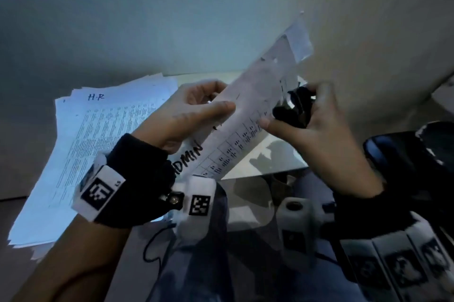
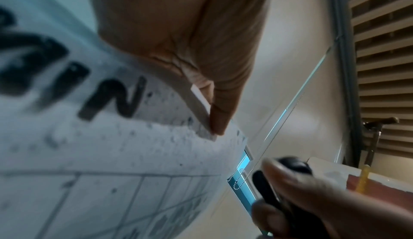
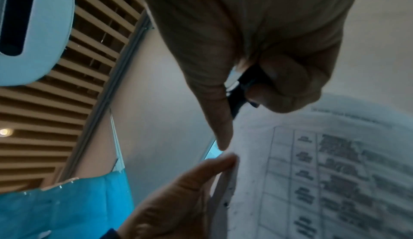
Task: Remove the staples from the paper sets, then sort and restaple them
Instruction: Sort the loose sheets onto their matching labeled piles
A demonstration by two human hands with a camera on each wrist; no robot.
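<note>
Nearest the head camera: black fabric wrist cuffs with white blocks bearing black square markers, one on each forearm.

Left hand: thumb and fingers pinch the long edge of a white printed paper set with a ruled table and black marker lettering "ADMIN", held off the surface, tilted, its far corner up toward 1 o'clock.

Right hand: fingers curled round a small black staple remover, which touches the set's right edge; thumb tip rests on the paper.

At 9 o'clock: loose, fanned stack of white text sheets marked "H.R" in blue ink, flat on the pale surface.

Behind: plain beige partition wall.

At 3 o'clock: glossy dark object, unidentifiable.
</note>
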